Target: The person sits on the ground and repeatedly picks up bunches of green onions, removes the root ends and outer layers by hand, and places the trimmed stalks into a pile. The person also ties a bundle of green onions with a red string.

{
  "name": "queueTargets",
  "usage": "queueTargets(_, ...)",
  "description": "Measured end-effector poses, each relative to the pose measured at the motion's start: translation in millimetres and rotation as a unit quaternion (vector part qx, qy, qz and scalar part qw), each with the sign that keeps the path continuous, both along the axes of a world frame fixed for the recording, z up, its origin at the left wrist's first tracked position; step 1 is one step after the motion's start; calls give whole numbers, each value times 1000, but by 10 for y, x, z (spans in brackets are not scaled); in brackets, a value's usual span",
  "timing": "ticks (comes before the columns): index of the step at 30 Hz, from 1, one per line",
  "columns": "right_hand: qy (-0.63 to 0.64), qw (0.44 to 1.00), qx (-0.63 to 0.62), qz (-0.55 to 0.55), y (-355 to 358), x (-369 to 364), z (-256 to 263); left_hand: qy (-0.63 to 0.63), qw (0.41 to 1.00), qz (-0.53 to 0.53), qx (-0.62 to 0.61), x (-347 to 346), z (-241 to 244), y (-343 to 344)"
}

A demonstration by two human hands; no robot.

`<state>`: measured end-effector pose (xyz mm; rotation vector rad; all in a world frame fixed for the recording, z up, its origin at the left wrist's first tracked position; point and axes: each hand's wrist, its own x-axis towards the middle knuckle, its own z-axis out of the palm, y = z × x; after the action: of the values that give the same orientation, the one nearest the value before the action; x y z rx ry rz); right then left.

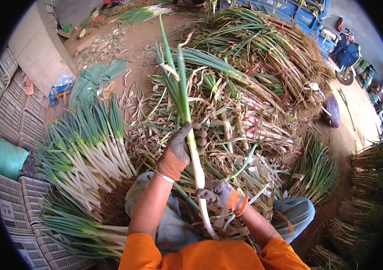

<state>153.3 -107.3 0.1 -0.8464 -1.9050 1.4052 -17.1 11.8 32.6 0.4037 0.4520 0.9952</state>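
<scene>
A long green onion stalk (195,162) stands slanted before me, its green leaves pointing away and its white lower end towards my lap. Around its upper shank my left hand (179,143), in a dirty grey and orange work glove, is closed. Lower down, my gloved right hand (220,195) grips the white part with thumb and fingers. Pale strips of outer leaf hang by the right hand. Under both hands spreads a heap of dry husks and leaves (222,155). To my left lies a pile of clean white-stemmed green onions (90,158) with roots towards me.
Bundled, unpeeled green onions (279,57) are heaped ahead, near a blue cart (279,13). Plastic crates (12,202) line the left side, with a green twine roll (7,158). A purple sack (332,111) lies at right, beyond a smaller onion bunch (314,172). More bundles (350,216) fill the right edge.
</scene>
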Motion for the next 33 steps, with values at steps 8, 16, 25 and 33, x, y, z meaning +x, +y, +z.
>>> queueTargets(8,-7,970,244,15,-251,47,33,123,991,42,-20,25,-45,81)
queueTargets(16,185,885,-383,-187,-970,577,165,113,971,209,12,-367,31,330)
queueTargets(25,299,804,-267,-439,-1268,1114,-24,-2,938,348,-12,-1050,-93,526)
queueTargets(33,440,787,-236,-361,-688,981,209,-13,943,330,-40,-1085,-196,538)
